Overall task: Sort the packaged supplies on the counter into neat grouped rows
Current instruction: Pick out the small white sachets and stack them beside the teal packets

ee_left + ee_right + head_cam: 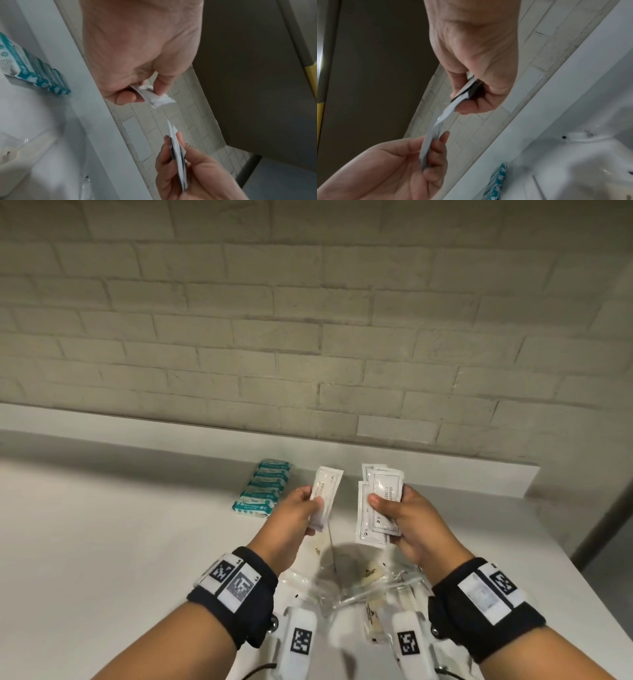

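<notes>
At ten o'clock on the white counter (pixel 102 525), teal packets (pixel 262 489) lie in a neat row. At centre, the left hand (pixel 296 517) pinches narrow white packets (pixel 323 496). At two o'clock, the right hand (pixel 407 522) clamps fanned white sachets (pixel 376 508); loose clear-wrapped supplies (pixel 370 587) sit at six o'clock.

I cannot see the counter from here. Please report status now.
Left hand grips narrow white packet. Right hand grips fanned shampoo sachets. Teal packs already rowed. Clear-wrapped pile unsorted below.
</notes>
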Tool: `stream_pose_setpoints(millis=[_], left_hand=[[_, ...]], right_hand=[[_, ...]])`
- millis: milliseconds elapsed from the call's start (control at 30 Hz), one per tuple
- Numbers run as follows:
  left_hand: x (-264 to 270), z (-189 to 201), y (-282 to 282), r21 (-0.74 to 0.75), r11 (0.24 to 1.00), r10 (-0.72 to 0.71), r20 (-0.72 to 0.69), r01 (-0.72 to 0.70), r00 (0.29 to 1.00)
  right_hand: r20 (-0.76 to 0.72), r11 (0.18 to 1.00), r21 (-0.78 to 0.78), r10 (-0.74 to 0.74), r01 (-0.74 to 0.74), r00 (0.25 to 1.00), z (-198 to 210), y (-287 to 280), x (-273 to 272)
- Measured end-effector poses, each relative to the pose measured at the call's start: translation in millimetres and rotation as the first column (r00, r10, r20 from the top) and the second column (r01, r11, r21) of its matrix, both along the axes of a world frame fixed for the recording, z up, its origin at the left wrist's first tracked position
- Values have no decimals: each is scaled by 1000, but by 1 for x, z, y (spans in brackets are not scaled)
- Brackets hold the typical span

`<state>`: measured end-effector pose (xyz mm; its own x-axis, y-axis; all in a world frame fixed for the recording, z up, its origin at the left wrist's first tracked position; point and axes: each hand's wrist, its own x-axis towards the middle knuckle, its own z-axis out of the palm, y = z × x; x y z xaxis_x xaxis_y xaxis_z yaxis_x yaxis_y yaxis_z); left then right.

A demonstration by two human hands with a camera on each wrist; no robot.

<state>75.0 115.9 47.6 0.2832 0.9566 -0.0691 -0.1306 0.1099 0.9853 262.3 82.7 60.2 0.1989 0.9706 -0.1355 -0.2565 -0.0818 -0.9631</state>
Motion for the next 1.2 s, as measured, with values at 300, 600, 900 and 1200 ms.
stream_pose_setpoints(millis=[300, 600, 900, 1200], left_hand=[[1, -1, -3, -15, 999, 39, 145, -37, 989], [-9, 15, 0, 230, 950, -17, -640, 213, 768], [2, 33, 10, 169, 985, -10, -116, 30, 993], [22, 3, -15, -92, 943, -272, 339, 320, 900]], right_hand=[[-73, 998, 59, 17, -13, 997, -3, -4, 6], [443, 957, 78, 216, -278, 870, 51, -1, 17], [485, 899, -68, 408, -432, 773, 26, -2, -14], [155, 968, -55, 252, -246, 955, 15, 0, -49]])
